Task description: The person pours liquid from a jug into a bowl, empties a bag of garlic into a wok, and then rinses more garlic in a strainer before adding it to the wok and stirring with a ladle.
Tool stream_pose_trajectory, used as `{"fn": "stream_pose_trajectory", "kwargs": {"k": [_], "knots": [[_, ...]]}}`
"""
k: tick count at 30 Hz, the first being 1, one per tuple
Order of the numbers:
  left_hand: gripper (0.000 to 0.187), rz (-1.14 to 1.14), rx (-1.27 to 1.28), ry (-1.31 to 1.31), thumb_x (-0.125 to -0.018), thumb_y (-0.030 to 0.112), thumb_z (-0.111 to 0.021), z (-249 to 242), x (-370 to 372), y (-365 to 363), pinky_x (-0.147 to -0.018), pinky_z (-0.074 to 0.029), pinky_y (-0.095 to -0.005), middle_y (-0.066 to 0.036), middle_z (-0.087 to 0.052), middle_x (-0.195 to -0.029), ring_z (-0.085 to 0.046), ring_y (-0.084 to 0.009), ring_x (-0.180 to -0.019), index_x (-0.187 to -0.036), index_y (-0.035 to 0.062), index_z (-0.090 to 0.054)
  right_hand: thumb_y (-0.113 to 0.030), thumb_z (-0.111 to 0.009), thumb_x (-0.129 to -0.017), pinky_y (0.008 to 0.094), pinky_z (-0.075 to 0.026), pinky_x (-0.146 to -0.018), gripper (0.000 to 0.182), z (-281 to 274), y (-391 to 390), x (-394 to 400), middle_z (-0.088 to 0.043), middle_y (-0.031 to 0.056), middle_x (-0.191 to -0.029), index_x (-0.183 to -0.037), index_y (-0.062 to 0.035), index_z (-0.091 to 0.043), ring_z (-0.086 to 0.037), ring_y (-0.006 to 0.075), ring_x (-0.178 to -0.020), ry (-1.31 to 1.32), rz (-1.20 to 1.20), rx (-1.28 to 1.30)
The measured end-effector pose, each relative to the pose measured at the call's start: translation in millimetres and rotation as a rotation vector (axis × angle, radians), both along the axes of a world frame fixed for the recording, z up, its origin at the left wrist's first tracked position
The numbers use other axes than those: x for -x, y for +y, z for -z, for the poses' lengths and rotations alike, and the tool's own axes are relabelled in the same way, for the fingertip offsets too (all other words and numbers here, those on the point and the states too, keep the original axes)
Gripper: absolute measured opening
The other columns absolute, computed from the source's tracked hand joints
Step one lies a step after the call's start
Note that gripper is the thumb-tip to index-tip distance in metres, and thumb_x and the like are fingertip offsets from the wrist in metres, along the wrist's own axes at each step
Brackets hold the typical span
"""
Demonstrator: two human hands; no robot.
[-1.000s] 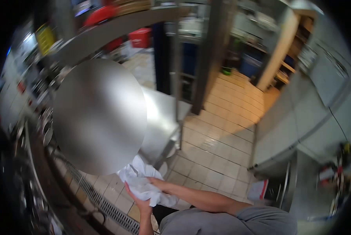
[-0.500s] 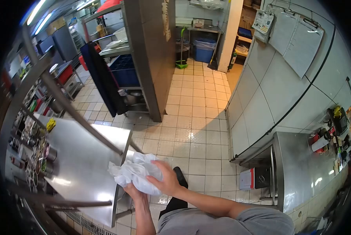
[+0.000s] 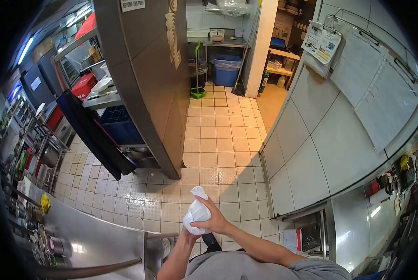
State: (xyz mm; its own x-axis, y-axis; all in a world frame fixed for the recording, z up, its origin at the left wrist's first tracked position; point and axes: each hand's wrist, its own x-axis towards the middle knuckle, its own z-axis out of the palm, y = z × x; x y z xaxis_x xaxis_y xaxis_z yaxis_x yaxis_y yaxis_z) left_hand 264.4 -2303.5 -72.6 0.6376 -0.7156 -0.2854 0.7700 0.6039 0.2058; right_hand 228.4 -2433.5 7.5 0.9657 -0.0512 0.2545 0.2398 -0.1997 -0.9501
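Note:
A crumpled white plastic bag (image 3: pixel 197 213) is bunched into a narrow bundle in front of my body, with one end sticking up. My right hand (image 3: pixel 213 219) wraps round its right side, the thumb lying across the front. Below and to the left, my left hand (image 3: pixel 188 235) grips the lower part; most of its fingers are hidden behind the bag. Whether anything is inside the bag cannot be seen.
A steel counter (image 3: pixel 101 233) with a rail runs at my left; another steel counter (image 3: pixel 349 224) stands right. Ahead, a tiled passage leads between a dark pillar (image 3: pixel 148 84) and a wall with clipboards (image 3: pixel 323 44). A blue bin (image 3: pixel 226 72) and green broom (image 3: pixel 198 88) stand beyond.
I have moved forward along the passage, so the pillar and clipboards look closer. The bag, spread wide before, is now squeezed into a smaller, more upright bundle.

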Motion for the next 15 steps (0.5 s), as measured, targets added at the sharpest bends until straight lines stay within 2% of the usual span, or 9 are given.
{"fn": "stream_pose_trajectory", "kwargs": {"k": [1,3,5,8,10,11,12,14,15], "knots": [[0.053,0.108,0.000,0.002,-0.097,0.047,-0.045,5.5,-16.1,-1.4,-0.101,-0.046,-0.0445,-0.010,-0.052,-0.137,-0.055,-0.0277,-0.121,-0.139,0.0142,-0.046,-0.025,-0.086,-0.065,0.0395,-0.037,-0.106,0.089,-3.1,-8.9,-12.6,-0.042,0.0226,-0.140,-0.140,-0.0060,-0.043,-0.045,0.0329,-0.128,-0.002,0.001,-0.004],[0.052,0.234,-0.065,-0.032,-0.095,0.049,-0.048,5.7,-48.7,-7.1,-0.099,-0.048,-0.0427,-0.008,-0.055,-0.133,-0.057,-0.0261,-0.119,-0.135,0.0155,-0.049,-0.016,-0.082,-0.068,0.0364,-0.040,-0.101,0.061,-14.7,-25.7,-36.6,-0.052,0.0138,-0.133,-0.123,-0.0049,-0.059,-0.050,0.0239,-0.124,0.304,-0.157,0.002],[0.051,0.354,-0.126,-0.069,-0.093,0.051,-0.050,1.2,-75.3,-21.4,-0.097,-0.049,-0.0410,-0.007,-0.059,-0.129,-0.059,-0.0246,-0.116,-0.131,0.0168,-0.053,-0.017,-0.081,-0.068,0.0366,-0.044,-0.098,0.065,20.2,-42.5,-69.7,-0.056,0.0156,-0.127,-0.127,-0.0051,-0.055,-0.055,0.0264,-0.117,0.265,-0.139,-0.037],[0.053,0.163,-0.321,-0.071,-0.092,0.051,-0.053,-36.5,-91.2,-54.2,-0.099,-0.048,-0.0408,-0.007,-0.057,-0.130,-0.056,-0.0243,-0.119,-0.133,0.0164,-0.051,-0.015,-0.077,-0.070,0.0374,-0.049,-0.089,0.063,14.5,-62.5,-113.6,-0.064,0.0167,-0.112,-0.127,-0.0054,-0.052,-0.064,0.0301,-0.102,0.103,-0.033,-0.017],[0.054,-0.235,-0.097,-0.228,-0.093,0.047,-0.053,-72.0,-97.4,-72.5,-0.101,-0.045,-0.0395,-0.007,-0.054,-0.133,-0.052,-0.0241,-0.123,-0.137,0.0154,-0.045,-0.013,-0.074,-0.071,0.0379,-0.052,-0.083,0.058,2.4,-70.9,-149.3,-0.068,0.0161,-0.104,-0.124,-0.0055,-0.053,-0.067,0.0314,-0.094,-0.033,0.059,0.027],[0.053,-0.363,-0.213,-0.324,-0.097,0.043,-0.050,-90.5,-100.5,-87.6,-0.103,-0.043,-0.0372,-0.008,-0.052,-0.133,-0.050,-0.0235,-0.125,-0.139,0.0117,-0.040,-0.012,-0.072,-0.072,0.0392,-0.052,-0.082,0.057,1.4,-74.1,-164.7,-0.067,0.0177,-0.104,-0.126,-0.0055,-0.051,-0.066,0.0339,-0.093,0.007,0.152,0.030],[0.053,-0.368,-0.219,-0.320,-0.097,0.043,-0.050,-78.6,-108.1,-96.5,-0.103,-0.043,-0.0372,-0.008,-0.052,-0.133,-0.050,-0.0235,-0.125,-0.139,0.0117,-0.040,-0.011,-0.070,-0.073,0.0406,-0.052,-0.082,0.057,1.6,-77.4,-174.6,-0.066,0.0193,-0.104,-0.127,-0.0055,-0.050,-0.065,0.0364,-0.092,0.051,0.245,0.034],[0.050,-0.448,-0.530,-0.357,-0.100,0.038,-0.047,-44.6,-134.1,-116.5,-0.100,-0.044,-0.0358,-0.009,-0.053,-0.130,-0.052,-0.0227,-0.121,-0.138,0.0076,-0.039,-0.011,-0.068,-0.075,0.0432,-0.050,-0.086,0.058,0.2,-88.3,-194.0,-0.064,0.0192,-0.110,-0.128,-0.0054,-0.048,-0.062,0.0386,-0.100,0.031,0.190,0.100],[0.047,-0.490,-0.512,-0.290,-0.101,0.037,-0.044,-45.8,-145.3,-124.5,-0.099,-0.045,-0.0358,-0.009,-0.053,-0.128,-0.054,-0.0219,-0.118,-0.136,0.0059,-0.041,-0.009,-0.068,-0.075,0.0416,-0.049,-0.089,0.056,-0.3,-93.7,-202.4,-0.063,0.0198,-0.112,-0.127,-0.0047,-0.048,-0.060,0.0387,-0.103,-0.064,0.141,0.174]]}}
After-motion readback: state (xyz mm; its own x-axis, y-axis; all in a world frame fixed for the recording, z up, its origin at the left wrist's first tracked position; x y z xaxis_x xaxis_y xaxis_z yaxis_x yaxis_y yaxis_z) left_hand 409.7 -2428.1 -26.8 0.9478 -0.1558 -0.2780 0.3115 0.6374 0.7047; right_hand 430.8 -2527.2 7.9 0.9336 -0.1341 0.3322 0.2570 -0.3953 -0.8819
